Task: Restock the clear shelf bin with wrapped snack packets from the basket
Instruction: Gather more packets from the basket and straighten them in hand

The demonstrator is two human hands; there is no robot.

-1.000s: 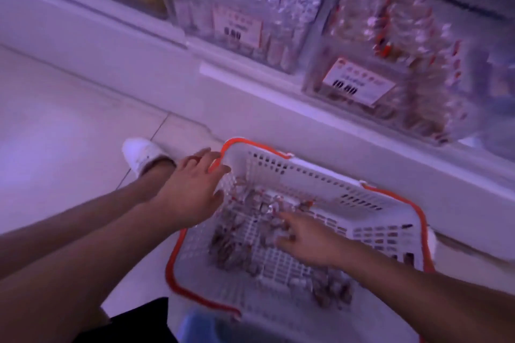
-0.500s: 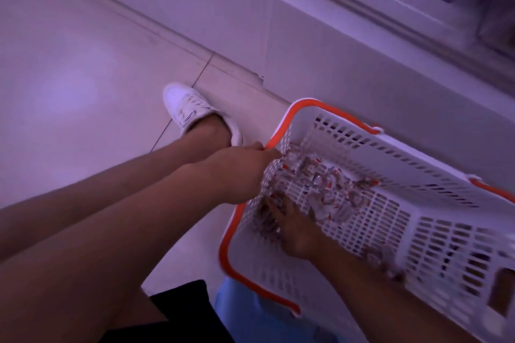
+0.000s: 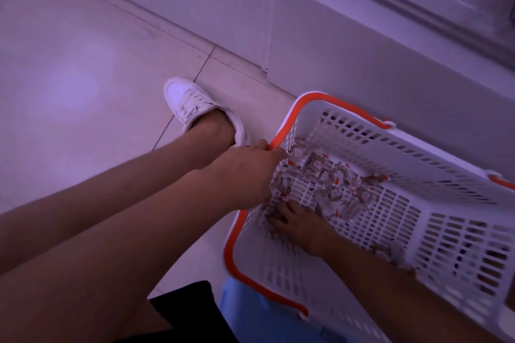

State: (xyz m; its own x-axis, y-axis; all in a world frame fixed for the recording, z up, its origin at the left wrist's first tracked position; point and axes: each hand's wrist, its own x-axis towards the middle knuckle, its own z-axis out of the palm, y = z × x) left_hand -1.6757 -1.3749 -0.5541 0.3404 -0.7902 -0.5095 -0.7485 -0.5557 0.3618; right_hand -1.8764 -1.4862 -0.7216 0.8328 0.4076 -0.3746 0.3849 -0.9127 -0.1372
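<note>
A white slotted basket (image 3: 418, 153) with an orange rim sits tilted at lower right, against the shelf base. Several small wrapped snack packets (image 3: 331, 175) lie scattered on its floor. My left hand (image 3: 250, 172) is closed over the basket's left rim and holds it. My right hand (image 3: 298, 221) is inside the basket, palm down, fingers curled into a cluster of packets near the left wall. I cannot see whether packets are held in it. The clear shelf bin is out of view.
The white shelf base (image 3: 376, 58) rises behind the basket. A white sneaker (image 3: 192, 104) stands on the pale tiled floor (image 3: 69, 78) left of the basket. A light blue object (image 3: 264, 320) lies under the basket's near edge.
The view dropped from the shelf bins down to the floor and basket. My left hand closed on the rim. My right hand slid toward the packets at the basket's left wall.
</note>
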